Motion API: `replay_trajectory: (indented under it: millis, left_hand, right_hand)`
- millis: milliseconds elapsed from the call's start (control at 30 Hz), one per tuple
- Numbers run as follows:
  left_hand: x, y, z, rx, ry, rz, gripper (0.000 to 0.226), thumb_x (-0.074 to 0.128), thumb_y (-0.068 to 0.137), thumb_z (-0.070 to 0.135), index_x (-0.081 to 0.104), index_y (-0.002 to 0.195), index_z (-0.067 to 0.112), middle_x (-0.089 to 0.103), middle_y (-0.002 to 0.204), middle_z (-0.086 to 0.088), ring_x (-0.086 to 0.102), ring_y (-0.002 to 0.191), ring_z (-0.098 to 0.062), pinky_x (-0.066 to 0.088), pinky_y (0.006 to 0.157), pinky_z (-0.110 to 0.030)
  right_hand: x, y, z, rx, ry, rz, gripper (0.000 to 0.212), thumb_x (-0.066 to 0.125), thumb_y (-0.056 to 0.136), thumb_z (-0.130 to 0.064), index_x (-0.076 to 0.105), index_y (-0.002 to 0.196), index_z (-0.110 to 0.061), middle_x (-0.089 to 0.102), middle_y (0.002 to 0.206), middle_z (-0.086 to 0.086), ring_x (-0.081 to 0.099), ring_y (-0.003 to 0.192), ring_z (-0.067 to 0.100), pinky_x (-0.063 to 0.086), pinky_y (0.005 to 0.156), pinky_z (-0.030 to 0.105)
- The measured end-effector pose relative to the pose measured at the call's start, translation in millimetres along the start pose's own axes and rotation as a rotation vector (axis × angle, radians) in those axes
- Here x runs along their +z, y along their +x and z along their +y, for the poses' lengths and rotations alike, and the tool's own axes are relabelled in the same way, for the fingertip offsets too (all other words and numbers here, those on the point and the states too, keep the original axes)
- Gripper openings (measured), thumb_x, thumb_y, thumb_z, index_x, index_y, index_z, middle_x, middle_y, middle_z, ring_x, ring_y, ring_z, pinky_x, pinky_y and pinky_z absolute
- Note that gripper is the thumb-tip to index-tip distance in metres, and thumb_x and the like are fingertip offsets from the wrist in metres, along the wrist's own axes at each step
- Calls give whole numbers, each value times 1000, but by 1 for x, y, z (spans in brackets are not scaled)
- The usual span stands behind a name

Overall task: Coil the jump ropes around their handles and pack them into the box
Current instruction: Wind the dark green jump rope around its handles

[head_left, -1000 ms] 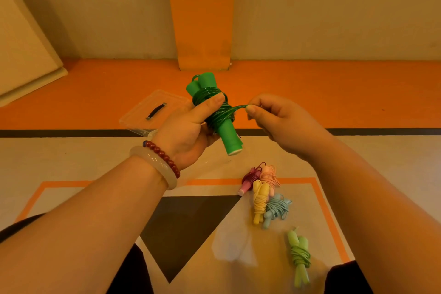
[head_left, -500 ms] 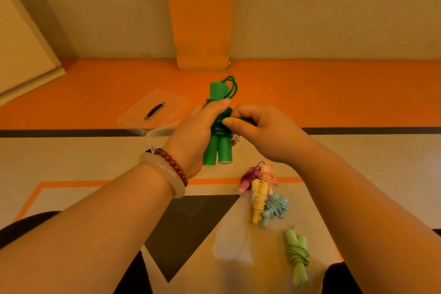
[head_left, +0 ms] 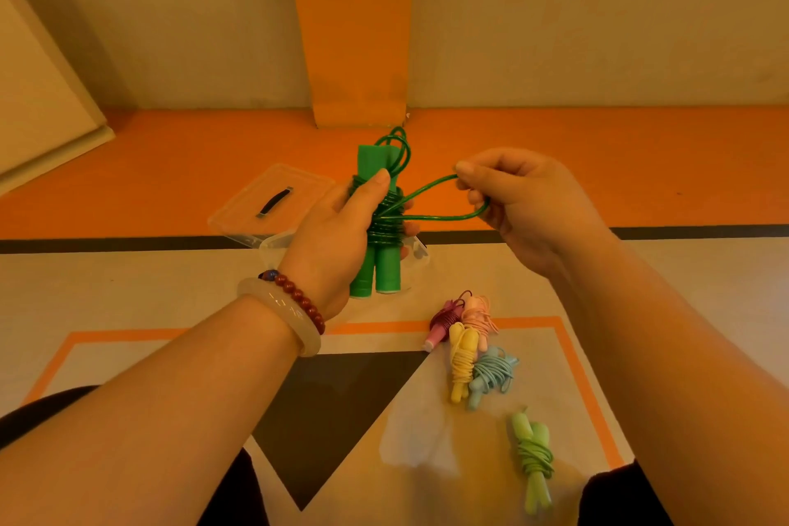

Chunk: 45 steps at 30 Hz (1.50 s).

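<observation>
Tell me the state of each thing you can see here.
Green jump rope: partly coiled, one loop loose.
Left hand: grips the coiled handles.
Right hand: pinches the loose loop.
Clear box: open, mostly hidden.
Lid: off, flat on floor.
Maroon rope: coiled, on floor.
Pink rope: coiled, on floor.
Yellow rope: coiled, on floor.
Blue rope: coiled, on floor.
Light green rope: coiled, on floor.
</observation>
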<state>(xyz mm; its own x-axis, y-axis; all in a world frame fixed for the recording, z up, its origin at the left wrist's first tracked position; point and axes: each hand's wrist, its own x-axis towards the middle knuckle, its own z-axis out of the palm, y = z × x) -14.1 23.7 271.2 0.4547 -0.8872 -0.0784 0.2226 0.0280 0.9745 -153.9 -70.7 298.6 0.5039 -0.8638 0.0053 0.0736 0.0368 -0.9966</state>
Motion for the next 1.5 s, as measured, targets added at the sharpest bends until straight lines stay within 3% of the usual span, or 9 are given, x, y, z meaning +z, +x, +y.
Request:
replay_trajectory:
  millis: [133, 267, 400, 567, 767, 967, 1100, 1267, 1500]
  left_hand:
    - [3, -5, -3, -16, 1, -15, 15, 52, 97, 27, 63, 98, 17, 69, 96, -8, 68, 77, -19, 59, 70, -40]
    - [2, -5, -4, -5, 15, -15, 14, 50, 98, 26, 62, 96, 18, 68, 86, -3, 69, 77, -16, 59, 73, -42]
    - [2, -4, -4, -8, -10, -5, 15, 48, 100, 26, 59, 97, 16, 66, 79, -4, 68, 70, -13, 59, 68, -38]
    - [4, -4, -6, -73, -52, -55, 21, 47, 100, 28, 58, 103, 11, 67, 78, -5, 68, 66, -14, 59, 64, -36]
    - [9, -8, -15, -122, 42, -122, 30, 47, 99, 30, 55, 114, 5, 65, 89, -8, 68, 71, -13, 59, 61, -33]
    - [14, -8, -14, -94, 43, -91, 33, 42, 100, 38, 56, 113, 12, 68, 84, -3, 67, 66, -11, 58, 59, -33]
    - [15, -9, -17, -34, 86, -51, 25, 43, 100, 37, 57, 107, 17, 67, 86, -5, 68, 68, -11, 59, 61, -31]
    - [12, -6, -20, 77, 63, -57, 37, 49, 99, 19, 43, 132, 36, 65, 113, -5, 68, 97, -19, 58, 84, -40]
    - [11, -4, -10, 69, 45, -42, 45, 40, 94, 0, 53, 107, 41, 63, 95, -6, 62, 88, -25, 54, 88, -52]
  right_hand:
    - [11, 1, 4, 100, 373, 99, 7, 61, 88, -1, 64, 84, -6, 65, 60, -1, 56, 48, 2, 47, 49, 10]
    - [18, -2, 2, 142, 708, 62, 12, 54, 90, 5, 63, 92, -2, 73, 76, 9, 70, 70, 11, 56, 64, 15]
    - [24, -8, 5, 91, 741, -8, 18, 53, 87, 6, 62, 101, -2, 74, 95, 11, 70, 91, 14, 56, 78, 18]
    - [28, -8, 7, 68, 792, 79, 16, 53, 89, 5, 64, 99, -3, 75, 87, 9, 71, 84, 10, 54, 68, 13]
    - [26, -8, 9, 55, 610, 154, 15, 57, 92, -5, 68, 95, -15, 73, 81, -2, 64, 69, 3, 48, 53, 16]
    - [29, -10, 4, 30, 738, 158, 13, 51, 95, -2, 62, 97, -9, 72, 78, 7, 72, 80, 18, 60, 73, 31]
    - [31, -10, 2, 12, 656, 263, 13, 52, 95, -1, 63, 95, -7, 67, 75, 5, 70, 68, 13, 59, 68, 28]
    - [32, -4, 7, 80, 582, 308, 22, 42, 100, -4, 63, 96, -7, 50, 69, 2, 46, 54, 6, 42, 49, 16]
    - [42, -6, 13, 75, 239, 155, 32, 37, 90, 10, 59, 93, -14, 64, 92, 4, 40, 55, 6, 36, 47, 17]
